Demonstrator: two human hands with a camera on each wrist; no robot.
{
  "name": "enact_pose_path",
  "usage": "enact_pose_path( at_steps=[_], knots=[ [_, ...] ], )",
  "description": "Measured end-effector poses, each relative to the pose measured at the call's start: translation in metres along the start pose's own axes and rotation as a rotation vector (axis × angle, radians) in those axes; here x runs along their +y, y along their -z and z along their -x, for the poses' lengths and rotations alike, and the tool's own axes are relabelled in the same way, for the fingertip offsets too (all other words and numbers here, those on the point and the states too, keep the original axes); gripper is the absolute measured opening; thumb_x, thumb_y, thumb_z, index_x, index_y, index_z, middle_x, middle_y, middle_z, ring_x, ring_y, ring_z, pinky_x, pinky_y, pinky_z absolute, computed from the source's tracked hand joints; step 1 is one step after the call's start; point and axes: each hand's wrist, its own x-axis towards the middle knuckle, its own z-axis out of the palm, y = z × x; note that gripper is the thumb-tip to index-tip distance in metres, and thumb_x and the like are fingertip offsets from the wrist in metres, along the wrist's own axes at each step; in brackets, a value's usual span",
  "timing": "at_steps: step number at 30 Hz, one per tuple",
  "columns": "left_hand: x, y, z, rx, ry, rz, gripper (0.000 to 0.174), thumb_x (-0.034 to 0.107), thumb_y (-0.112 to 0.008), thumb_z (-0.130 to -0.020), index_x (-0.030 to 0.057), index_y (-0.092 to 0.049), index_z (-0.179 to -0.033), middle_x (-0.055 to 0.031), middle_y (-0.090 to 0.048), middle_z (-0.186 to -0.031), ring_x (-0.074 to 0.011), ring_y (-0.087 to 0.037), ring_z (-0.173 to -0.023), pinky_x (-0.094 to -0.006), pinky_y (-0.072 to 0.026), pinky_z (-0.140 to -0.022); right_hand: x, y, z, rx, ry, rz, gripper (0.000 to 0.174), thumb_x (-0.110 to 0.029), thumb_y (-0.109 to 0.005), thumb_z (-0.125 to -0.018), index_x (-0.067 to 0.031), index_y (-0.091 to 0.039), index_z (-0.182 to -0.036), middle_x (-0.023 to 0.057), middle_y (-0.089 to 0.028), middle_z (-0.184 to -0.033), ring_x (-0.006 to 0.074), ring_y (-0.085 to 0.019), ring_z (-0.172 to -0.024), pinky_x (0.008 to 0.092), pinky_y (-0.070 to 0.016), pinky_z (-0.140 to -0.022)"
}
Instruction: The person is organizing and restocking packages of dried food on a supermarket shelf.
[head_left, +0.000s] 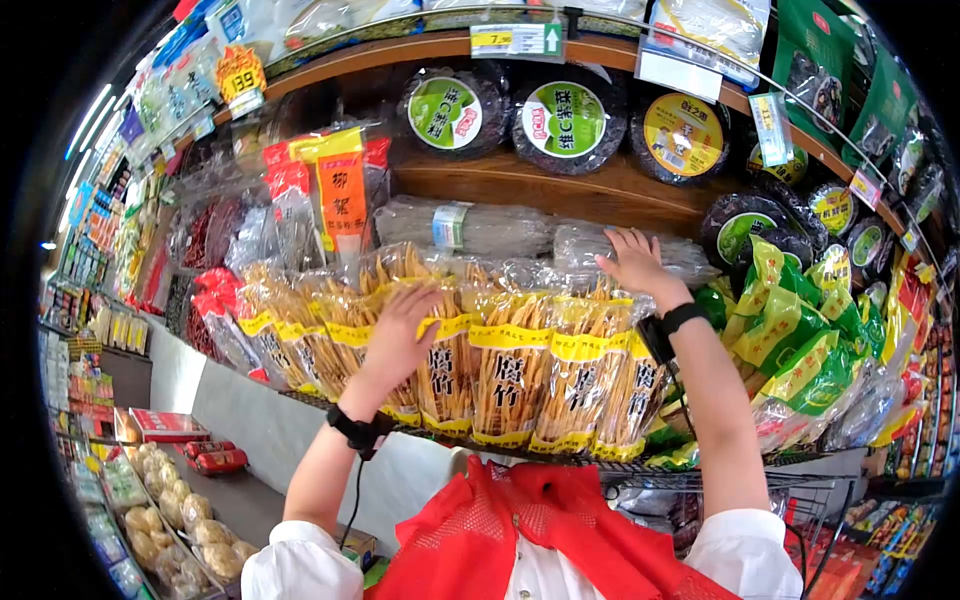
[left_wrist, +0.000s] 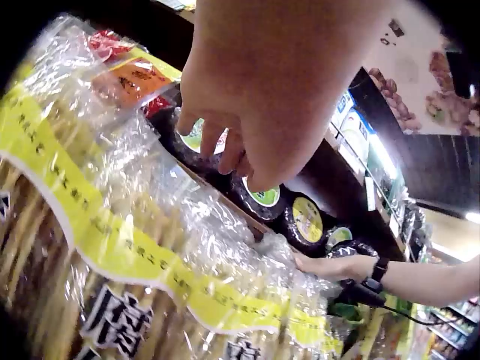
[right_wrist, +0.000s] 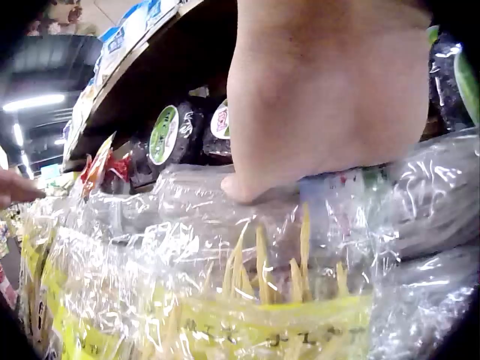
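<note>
Clear bags of dried tofu sticks (head_left: 508,385) with yellow bands stand side by side along the shelf front. My left hand (head_left: 398,335) lies over the tops of the bags left of the middle, fingers pointing towards the back. In the left wrist view its fingers (left_wrist: 212,142) hang loosely bent above the crinkled plastic. Further right, my right hand (head_left: 640,270) rests with spread fingers on a clear pack of greyish noodles (head_left: 595,248) behind the row. The right wrist view shows its thumb (right_wrist: 241,189) on that plastic; the other fingers are hidden there.
Round dark seaweed packs (head_left: 570,120) stand behind, under an upper shelf edge (head_left: 400,58) with price tags. Green and yellow bags (head_left: 790,320) lean at the right. An orange-labelled bag (head_left: 342,195) stands at the left. A wire basket (head_left: 800,510) hangs below on the right.
</note>
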Motion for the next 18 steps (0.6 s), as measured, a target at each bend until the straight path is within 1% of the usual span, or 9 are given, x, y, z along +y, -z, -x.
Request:
enact_pose_path(
  at_steps=[3,5,6,7,9,10,14,17,18],
  knots=[
    [0.020,-0.007,0.018,-0.032,-0.016,0.071,0.038,0.009,-0.058,-0.076,0.0044,-0.051,-0.113,-0.0129,-0.052,-0.118,-0.0324,-0.043,-0.116,-0.0433,-0.0313,-0.100,0.003,0.002,0.002,-0.041,-0.023,-0.013,0.066,-0.052,-0.033,-0.088,-0.0127,-0.019,-0.139,0.0082,-0.016,-0.145,0.0275,-0.010,-0.134,0.0504,-0.0064,-0.107],
    [0.023,-0.008,0.028,-0.050,-0.107,0.067,0.040,0.007,-0.059,-0.076,0.0028,-0.051,-0.114,-0.0145,-0.053,-0.117,-0.0336,-0.043,-0.115,-0.0411,-0.0348,-0.097,-0.004,0.005,0.014,0.100,-0.125,-0.154,0.066,-0.051,-0.034,-0.088,-0.0112,-0.019,-0.139,0.0092,-0.017,-0.145,0.0278,-0.012,-0.134,0.0519,-0.0077,-0.106],
    [0.022,-0.006,0.033,-0.052,-0.101,0.087,0.040,0.007,-0.059,-0.076,0.0021,-0.051,-0.115,-0.0145,-0.053,-0.117,-0.0332,-0.043,-0.115,-0.0412,-0.0344,-0.098,-0.004,0.000,0.026,0.285,-0.054,-0.188,0.063,-0.046,-0.037,-0.089,-0.0082,-0.022,-0.137,0.0132,-0.023,-0.142,0.0313,-0.020,-0.131,0.0505,-0.0150,-0.105],
    [0.020,-0.003,0.038,-0.046,-0.125,0.091,0.040,0.007,-0.059,-0.076,0.0021,-0.051,-0.115,-0.0145,-0.053,-0.117,-0.0332,-0.043,-0.115,-0.0412,-0.0344,-0.098,-0.006,-0.007,0.040,0.302,-0.070,-0.184,0.063,-0.046,-0.037,-0.089,-0.0082,-0.022,-0.137,0.0132,-0.023,-0.142,0.0313,-0.020,-0.131,0.0505,-0.0150,-0.105],
    [0.014,0.004,0.048,-0.053,-0.099,0.126,0.041,0.008,-0.059,-0.075,0.0027,-0.051,-0.115,-0.0144,-0.052,-0.118,-0.0326,-0.043,-0.116,-0.0410,-0.0342,-0.098,-0.010,-0.025,0.074,0.692,0.070,-0.374,0.056,-0.037,-0.042,-0.089,-0.0057,-0.029,-0.134,0.0178,-0.032,-0.136,0.0354,-0.030,-0.125,0.0471,-0.0238,-0.102],
    [0.007,0.004,0.055,-0.066,-0.088,0.142,0.043,0.009,-0.060,-0.075,0.0039,-0.050,-0.117,-0.0143,-0.052,-0.118,-0.0323,-0.042,-0.117,-0.0408,-0.0342,-0.098,-0.015,-0.038,0.094,0.803,0.057,-0.338,0.049,-0.027,-0.046,-0.088,-0.0031,-0.035,-0.130,0.0202,-0.039,-0.130,0.0375,-0.036,-0.119,0.0438,-0.0293,-0.098],
    [-0.017,-0.001,0.086,-0.166,-0.142,0.181,0.047,0.010,-0.061,-0.075,0.0046,-0.048,-0.120,-0.0150,-0.051,-0.119,-0.0327,-0.042,-0.117,-0.0404,-0.0337,-0.098,-0.044,-0.098,0.192,0.879,-0.071,-0.338,0.040,-0.019,-0.048,-0.087,0.0000,-0.042,-0.122,0.0212,-0.044,-0.124,0.0386,-0.042,-0.113,0.0444,-0.0329,-0.094],
    [-0.027,-0.001,0.110,-0.273,-0.179,0.224,0.047,0.011,-0.061,-0.075,0.0044,-0.047,-0.120,-0.0152,-0.050,-0.120,-0.0329,-0.042,-0.117,-0.0398,-0.0335,-0.099,-0.056,-0.175,0.259,0.869,-0.206,-0.389,0.035,-0.014,-0.048,-0.087,0.0024,-0.046,-0.117,0.0231,-0.049,-0.116,0.0395,-0.045,-0.108,0.0405,-0.0367,-0.092],
    [-0.031,-0.002,0.117,-0.311,-0.193,0.230,0.047,0.012,-0.061,-0.076,0.0041,-0.046,-0.120,-0.0158,-0.050,-0.120,-0.0331,-0.041,-0.118,-0.0390,-0.0336,-0.099,-0.062,-0.203,0.282,0.832,-0.348,-0.431,0.033,-0.014,-0.048,-0.086,0.0023,-0.047,-0.115,0.0230,-0.049,-0.114,0.0394,-0.046,-0.106,0.0403,-0.0372,-0.091]
  ],
)
